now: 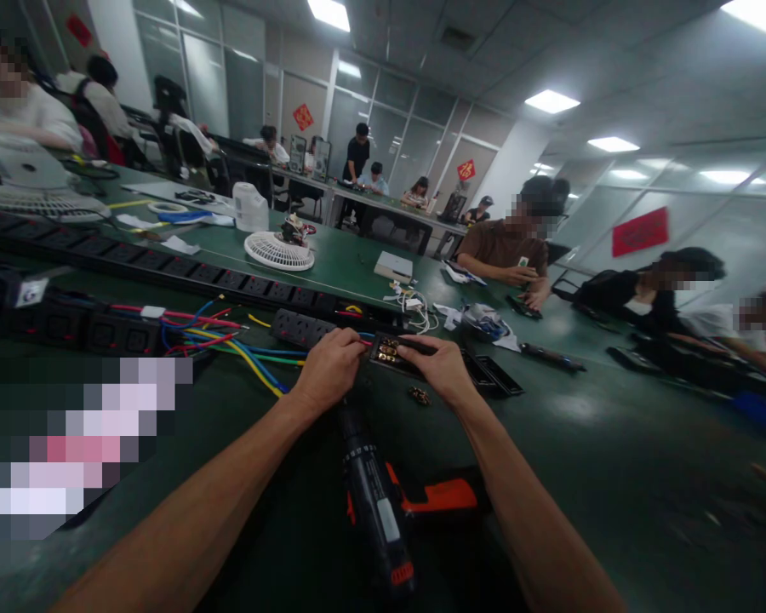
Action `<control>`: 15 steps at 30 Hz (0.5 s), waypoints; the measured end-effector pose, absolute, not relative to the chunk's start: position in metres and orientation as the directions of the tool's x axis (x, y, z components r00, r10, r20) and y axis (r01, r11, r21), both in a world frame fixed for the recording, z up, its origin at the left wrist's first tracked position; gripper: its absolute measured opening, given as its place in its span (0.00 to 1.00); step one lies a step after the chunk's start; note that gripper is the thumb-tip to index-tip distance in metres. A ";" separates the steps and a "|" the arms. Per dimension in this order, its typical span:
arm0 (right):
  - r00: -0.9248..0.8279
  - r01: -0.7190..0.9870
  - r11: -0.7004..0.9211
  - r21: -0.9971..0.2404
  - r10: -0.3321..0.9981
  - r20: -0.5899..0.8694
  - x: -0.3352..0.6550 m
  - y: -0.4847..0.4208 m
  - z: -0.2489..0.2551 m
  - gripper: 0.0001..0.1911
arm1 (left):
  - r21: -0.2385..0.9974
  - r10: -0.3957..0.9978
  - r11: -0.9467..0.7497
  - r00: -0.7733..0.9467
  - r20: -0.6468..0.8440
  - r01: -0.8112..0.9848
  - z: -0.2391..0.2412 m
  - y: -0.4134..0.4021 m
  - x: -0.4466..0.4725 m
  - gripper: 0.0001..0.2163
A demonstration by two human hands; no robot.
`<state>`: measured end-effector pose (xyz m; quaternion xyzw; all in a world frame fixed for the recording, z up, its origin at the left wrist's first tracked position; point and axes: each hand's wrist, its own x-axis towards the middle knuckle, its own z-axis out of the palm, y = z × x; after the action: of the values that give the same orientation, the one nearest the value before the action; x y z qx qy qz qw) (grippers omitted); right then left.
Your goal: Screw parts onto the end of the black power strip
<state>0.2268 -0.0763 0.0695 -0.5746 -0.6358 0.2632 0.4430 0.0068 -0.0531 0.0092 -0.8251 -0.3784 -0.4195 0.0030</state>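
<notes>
Both hands work at a small black socket module [392, 351] w/ brass contacts showing, lying on the green table [613, 477] just in front of a long black power strip [166, 274]. Left hand [328, 366] is curled at the module's left edge, fingers bunched together; what they pinch is hidden under the knuckles, poss. a wire end, can't tell. Right hand [439, 366] rests on the module's right side, fingers closed down over its top edge, tips hidden. Coloured wires [230, 340], red, blue, yellow, green, run from the left toward the left hand. Small brass part [420, 395] lies loose near the right wrist, too small to make out. Black cover plate [494, 375] lies just right of the module, partly behind the right hand. Orange-black cordless drill [389, 511] lies between the forearms. Blurred patch covers the lower left. Other people sit well apart at the far side.
</notes>
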 end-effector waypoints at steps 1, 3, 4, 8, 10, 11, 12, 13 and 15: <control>0.055 0.492 0.200 -0.847 0.964 0.259 0.227 -0.076 0.069 0.17 | 0.341 0.620 -0.719 0.338 0.708 0.606 0.010 -0.054 0.007 0.11; 0.064 0.478 0.192 -0.857 0.966 0.252 0.229 -0.075 0.067 0.18 | 0.374 0.611 -0.736 0.316 0.726 0.565 0.013 -0.057 0.008 0.11; 0.072 0.469 0.184 -0.864 0.967 0.245 0.229 -0.075 0.066 0.18 | 0.375 0.603 -0.745 0.317 0.732 0.552 0.014 -0.059 0.007 0.11; 0.095 0.418 0.129 -0.899 0.978 0.184 0.232 -0.076 0.063 0.22 | 0.359 0.584 -0.760 0.327 0.743 0.542 0.019 -0.064 0.006 0.11; 0.100 0.407 0.113 -0.906 0.981 0.167 0.233 -0.077 0.064 0.23 | 0.346 0.575 -0.766 0.336 0.746 0.542 0.020 -0.065 0.006 0.13; 0.102 0.408 0.111 -0.906 0.981 0.166 0.233 -0.077 0.065 0.23 | 0.328 0.566 -0.771 0.353 0.745 0.545 0.020 -0.065 0.007 0.14; 0.104 0.413 0.111 -0.904 0.980 0.168 0.233 -0.078 0.066 0.22 | 0.305 0.557 -0.776 0.373 0.742 0.552 0.020 -0.065 0.007 0.14; 0.107 0.419 0.111 -0.901 0.980 0.171 0.233 -0.078 0.066 0.22 | 0.280 0.549 -0.779 0.396 0.736 0.562 0.020 -0.066 0.008 0.15; 0.114 0.432 0.109 -0.895 0.978 0.174 0.232 -0.078 0.068 0.21 | 0.241 0.549 -0.775 0.434 0.714 0.584 0.020 -0.067 0.009 0.16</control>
<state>0.2323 -0.0778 0.0678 -0.5946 -0.5926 0.3029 0.4510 0.0091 -0.0667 0.0195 -0.8466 -0.3345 -0.4134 0.0212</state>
